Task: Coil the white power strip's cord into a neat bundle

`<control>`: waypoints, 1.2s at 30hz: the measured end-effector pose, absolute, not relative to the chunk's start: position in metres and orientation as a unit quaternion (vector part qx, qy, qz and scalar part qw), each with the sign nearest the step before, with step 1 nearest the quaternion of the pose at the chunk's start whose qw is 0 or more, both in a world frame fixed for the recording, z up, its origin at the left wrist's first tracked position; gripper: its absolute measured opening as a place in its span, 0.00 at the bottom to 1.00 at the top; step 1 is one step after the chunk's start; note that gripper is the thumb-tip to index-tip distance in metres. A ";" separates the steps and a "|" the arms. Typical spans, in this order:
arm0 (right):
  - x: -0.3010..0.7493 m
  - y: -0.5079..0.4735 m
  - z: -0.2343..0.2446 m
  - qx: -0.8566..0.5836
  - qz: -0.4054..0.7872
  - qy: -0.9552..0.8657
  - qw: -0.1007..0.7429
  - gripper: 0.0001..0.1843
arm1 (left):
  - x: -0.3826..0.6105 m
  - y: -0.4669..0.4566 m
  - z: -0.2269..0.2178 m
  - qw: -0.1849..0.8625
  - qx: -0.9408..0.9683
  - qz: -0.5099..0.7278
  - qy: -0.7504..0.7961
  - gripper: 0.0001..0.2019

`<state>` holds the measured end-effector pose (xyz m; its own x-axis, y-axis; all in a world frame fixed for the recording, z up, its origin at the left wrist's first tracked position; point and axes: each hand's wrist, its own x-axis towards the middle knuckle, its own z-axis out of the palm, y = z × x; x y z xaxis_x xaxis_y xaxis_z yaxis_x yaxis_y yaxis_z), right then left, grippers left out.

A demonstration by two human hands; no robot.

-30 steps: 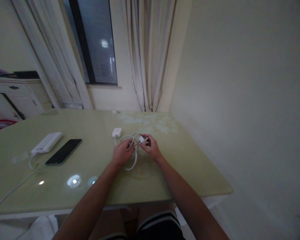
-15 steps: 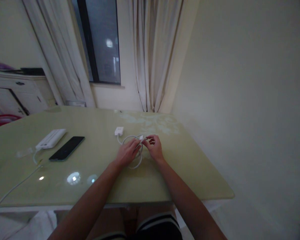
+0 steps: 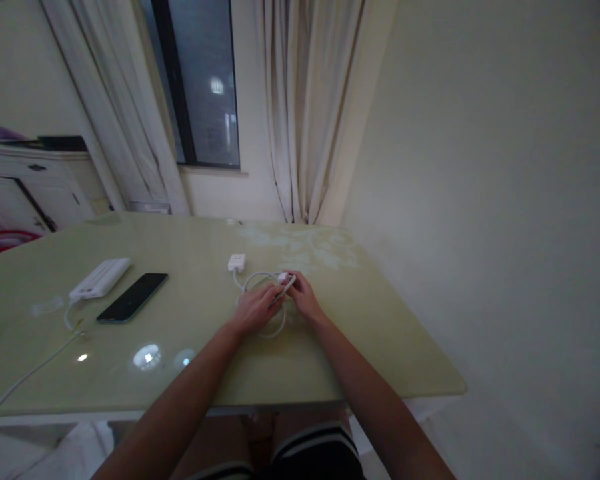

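A white charging cable (image 3: 261, 274) lies in loose loops on the table in front of me. One end runs to a white charger plug (image 3: 237, 262) resting just beyond my hands. My left hand (image 3: 257, 308) is closed on the loops from the left side. From the right, my right hand (image 3: 303, 295) pinches a bent length of the same cable. A small white connector piece (image 3: 283, 277) shows between the two hands. The fingers partly hide where the loops cross.
Left on the glossy green tabletop (image 3: 380, 333) lie a dark phone (image 3: 133, 298) and a white power bank (image 3: 101, 278). Another white cable (image 3: 30, 373) runs from near the power bank over the front edge. A wall (image 3: 505, 200) borders the table's right side.
My right hand's fingers have closed in and turned around the cable, bending its held length. The left hand stays nearly in place on the loops. Phone, power bank and plug have not moved.
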<state>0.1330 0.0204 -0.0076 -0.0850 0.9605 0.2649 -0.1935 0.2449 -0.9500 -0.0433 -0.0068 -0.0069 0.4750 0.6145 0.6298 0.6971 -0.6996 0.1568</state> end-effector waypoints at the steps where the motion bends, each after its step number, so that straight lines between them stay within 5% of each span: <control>1: 0.133 0.021 -0.008 -0.352 0.514 -0.532 0.573 0.28 | -0.041 -0.009 -0.007 0.059 -0.866 -0.331 -0.370 0.17; 7: 0.134 0.026 -0.015 -0.383 0.538 -0.456 0.597 0.28 | -0.037 -0.015 -0.001 0.015 -0.876 -0.334 -0.347 0.15; 13: 0.143 0.028 -0.006 -0.322 0.611 -0.417 0.590 0.30 | -0.064 0.006 0.000 0.051 -0.751 -0.356 -0.554 0.16; 19: 0.162 0.021 0.010 -0.267 0.650 -0.395 0.591 0.18 | -0.083 0.022 -0.011 0.003 -0.706 -0.385 -0.594 0.07; 24: 0.173 0.030 0.006 -0.327 0.606 -0.305 0.659 0.17 | -0.094 0.029 -0.014 -0.111 -0.715 -0.400 -0.562 0.14; 30: 0.185 0.044 -0.003 -0.312 0.543 -0.273 0.730 0.17 | -0.101 0.026 -0.008 -0.045 -0.657 -0.395 -0.641 0.14; 36: 0.192 0.048 -0.004 -0.315 0.536 -0.253 0.741 0.20 | -0.094 0.014 0.002 -0.213 -0.707 -0.310 -0.599 0.25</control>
